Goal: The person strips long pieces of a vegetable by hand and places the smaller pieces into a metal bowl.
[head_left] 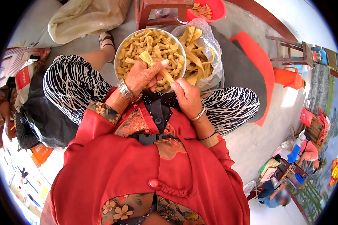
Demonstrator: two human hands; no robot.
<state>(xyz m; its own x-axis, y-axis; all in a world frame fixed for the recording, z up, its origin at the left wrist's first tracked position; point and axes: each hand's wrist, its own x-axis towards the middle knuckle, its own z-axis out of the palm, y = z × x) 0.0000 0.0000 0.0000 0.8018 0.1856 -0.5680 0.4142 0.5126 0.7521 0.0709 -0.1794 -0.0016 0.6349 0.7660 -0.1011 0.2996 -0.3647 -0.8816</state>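
Observation:
A pale yellow flat strip (168, 77), soft and leaf-like, stretches between my two hands. My left hand (141, 76), with a metal watch on its wrist, grips one part of it, thumb laid along the top; a folded end sticks up beyond the fingers. Thumb and fingers of my right hand (187, 98) pinch the lower end. Both hands are over the near edge of a round metal bowl (184, 64), heaped with short knotted yellow pieces (150, 45). Right of the bowl, a clear plastic bag (215, 47) lies opened around long loose strips (193, 56).
A wooden stool (165, 4) stands just beyond the bowl, beside a red basin (218, 11) with more strips. A pale sack (82, 20) lies at far left. To the right are an orange jug (289, 78) and another stool (306, 54). People sit at far lower right.

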